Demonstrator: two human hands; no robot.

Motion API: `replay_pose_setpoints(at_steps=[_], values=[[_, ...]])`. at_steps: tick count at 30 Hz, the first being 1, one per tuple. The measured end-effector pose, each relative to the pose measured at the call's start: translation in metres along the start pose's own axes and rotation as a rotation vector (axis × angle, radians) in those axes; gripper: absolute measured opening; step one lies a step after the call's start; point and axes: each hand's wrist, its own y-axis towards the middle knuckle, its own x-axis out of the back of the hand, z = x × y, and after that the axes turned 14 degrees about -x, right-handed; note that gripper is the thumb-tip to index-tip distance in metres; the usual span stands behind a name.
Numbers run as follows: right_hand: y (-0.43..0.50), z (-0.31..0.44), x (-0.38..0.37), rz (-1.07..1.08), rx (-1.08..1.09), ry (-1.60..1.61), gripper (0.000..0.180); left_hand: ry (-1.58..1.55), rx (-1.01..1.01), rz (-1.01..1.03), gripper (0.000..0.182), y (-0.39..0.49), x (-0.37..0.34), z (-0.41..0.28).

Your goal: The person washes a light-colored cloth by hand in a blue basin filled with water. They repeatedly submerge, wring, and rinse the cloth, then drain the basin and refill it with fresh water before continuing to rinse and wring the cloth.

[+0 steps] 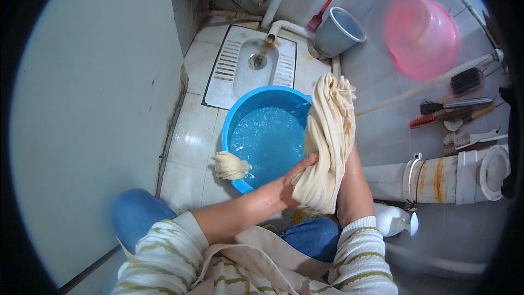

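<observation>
A bunched, wet cream cloth [327, 143] with a brownish stain hangs over the right rim of a blue plastic basin [268, 143] that holds water. My left hand [301, 172] grips its lower left side, thumb on top. My right hand is hidden behind the cloth; only the forearm shows below it, so its grip cannot be seen. Over the basin's lower left rim lies a smaller bunched cream cloth [230, 166], touched by neither hand.
Beyond the basin is a squat toilet [258, 61] in a tiled floor. A grey bucket [339, 32] stands behind right. On the right wall hang a pink basin [430, 41] and several brushes [466, 82], above a white pipe [438, 180]. A white door-like panel [94, 110] stands left.
</observation>
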Motion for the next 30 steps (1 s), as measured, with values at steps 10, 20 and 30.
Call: replay_pose_setpoints(at_steps=[10,20,30], values=[[0.002,-0.030,-0.009,-0.914,0.386,-1.372,0.032,2.123,0.000,-0.225,0.093,0.021,0.007,-0.051],[-0.013,-0.040,-0.006,-0.804,0.282,-0.881,0.032,2.522,0.051,-0.165,0.082,0.020,0.012,-0.062],[-0.029,-0.041,-0.085,-0.297,0.901,-1.596,0.028,0.386,0.132,-0.373,0.067,0.016,0.059,-0.073]])
